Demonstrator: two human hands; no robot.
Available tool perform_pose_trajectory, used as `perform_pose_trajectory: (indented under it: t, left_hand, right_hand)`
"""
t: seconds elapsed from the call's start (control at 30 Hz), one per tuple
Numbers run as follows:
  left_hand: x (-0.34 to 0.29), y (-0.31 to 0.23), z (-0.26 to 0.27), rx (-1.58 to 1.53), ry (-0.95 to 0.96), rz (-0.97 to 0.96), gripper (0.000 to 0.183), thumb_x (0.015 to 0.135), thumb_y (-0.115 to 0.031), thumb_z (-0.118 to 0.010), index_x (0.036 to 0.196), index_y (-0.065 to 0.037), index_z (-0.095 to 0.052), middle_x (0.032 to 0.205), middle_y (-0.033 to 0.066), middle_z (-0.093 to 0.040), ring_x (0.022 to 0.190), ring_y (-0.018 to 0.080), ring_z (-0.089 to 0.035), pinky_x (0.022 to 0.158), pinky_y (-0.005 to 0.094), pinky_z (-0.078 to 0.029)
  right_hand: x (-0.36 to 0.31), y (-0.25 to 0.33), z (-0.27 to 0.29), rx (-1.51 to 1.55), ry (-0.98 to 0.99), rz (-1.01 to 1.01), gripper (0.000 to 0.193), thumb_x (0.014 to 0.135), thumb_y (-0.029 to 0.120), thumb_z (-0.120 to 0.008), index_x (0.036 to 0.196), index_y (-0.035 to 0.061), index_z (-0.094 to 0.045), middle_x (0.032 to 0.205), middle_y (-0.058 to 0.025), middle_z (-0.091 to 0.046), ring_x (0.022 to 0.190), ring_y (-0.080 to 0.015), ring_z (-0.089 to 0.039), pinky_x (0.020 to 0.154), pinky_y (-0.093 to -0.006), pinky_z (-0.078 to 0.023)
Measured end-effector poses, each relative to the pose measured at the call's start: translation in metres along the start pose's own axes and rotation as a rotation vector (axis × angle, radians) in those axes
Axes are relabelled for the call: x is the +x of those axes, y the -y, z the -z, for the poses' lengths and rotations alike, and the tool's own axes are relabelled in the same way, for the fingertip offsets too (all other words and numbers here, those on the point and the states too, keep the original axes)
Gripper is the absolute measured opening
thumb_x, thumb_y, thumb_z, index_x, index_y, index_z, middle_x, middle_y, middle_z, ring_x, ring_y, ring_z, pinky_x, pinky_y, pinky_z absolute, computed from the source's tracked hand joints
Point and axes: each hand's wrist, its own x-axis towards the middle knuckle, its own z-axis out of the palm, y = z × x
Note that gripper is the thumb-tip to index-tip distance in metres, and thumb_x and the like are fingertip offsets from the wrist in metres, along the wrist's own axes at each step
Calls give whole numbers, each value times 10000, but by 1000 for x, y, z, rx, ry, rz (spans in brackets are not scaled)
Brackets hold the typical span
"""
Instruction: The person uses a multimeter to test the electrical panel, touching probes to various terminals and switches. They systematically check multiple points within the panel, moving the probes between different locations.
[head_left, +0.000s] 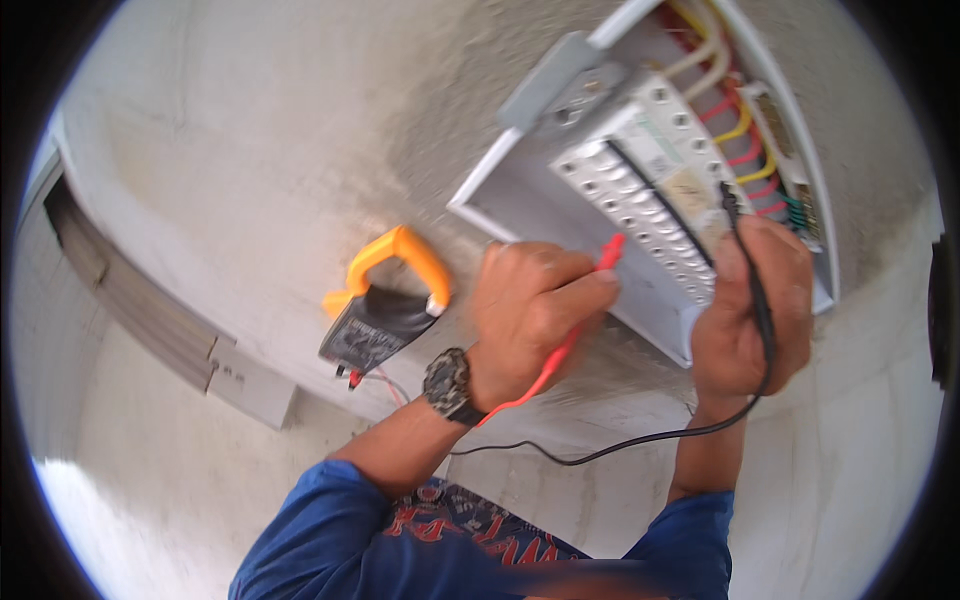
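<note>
Fingers (588, 298) of the left hand (520, 300) close on one red probe (609, 254), thumb against the side of the forefinger. The right hand (755, 315) has its fingers curled around one black probe (729, 200), mostly hidden in the grip. Both probes point away from the wrists, toward one row of white switches (625, 180) just beyond the fingers; whether either tip touches metal, I cannot tell. The switches are too blurred to count, and one black strip (660, 200) runs along them.

One open white box (500, 190) holds the row, its rim reaching past the fingers of both hands. Beyond the right fingers, inside it, are several yellow wires (757, 172), several red wires (745, 157) and a green bundle (796, 213).

Around the box spreads a pale, stained plaster wall (250, 130), rougher and darker beside the box. Far left of the left fingers runs a long grey ledge (140, 300).

One orange-and-black meter (375, 325) is left of the left fingers, well apart from them. A single watch (448, 385) circles the left wrist. One red lead (530, 390) trails below the left fingers; one black lead (640, 440) crosses in front of the right hand and loops below. The right hand hides one end of the switch row, and the left hand covers part of the box's near edge.
</note>
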Motion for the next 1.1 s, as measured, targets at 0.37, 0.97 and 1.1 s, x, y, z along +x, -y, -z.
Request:
perform_pose_trajectory:
  t: [0.37, 0.97, 1.1]
  left_hand:
    - [-3, 7, -30, -24, -388, -103, 396, 744, -60, -833, 1108, -134, -694, 950, 15, -694, 764, 208, -612, 648, 358, -382]
    - [-3, 4, -26, 0, -368, -111, 316, 784, -132, -750, 1093, -127, -684, 962, 6, -656, 816, 194, -610, 667, 351, -370]
    - [-4, 3, -27, 1, -364, -102, 305, 791, -126, -744, 1089, -130, -680, 960, 5, -653, 813, 193, -608, 666, 352, -368]
  right_hand:
    - [-17, -10, -3, -30, -158, -327, 227, 1069, 60, -702, 1114, -157, -747, 946, -203, -791, 797, -216, -778, 711, -289, -680]
    - [-25, -37, 12, -146, -75, -234, 246, 1073, 54, -693, 976, -164, -755, 1006, -236, -807, 815, -239, -785, 758, -310, -691]
    - [-22, -34, 7, -200, -85, -169, 250, 1076, 67, -690, 988, -156, -761, 1008, -230, -809, 827, -241, -785, 772, -313, -686]
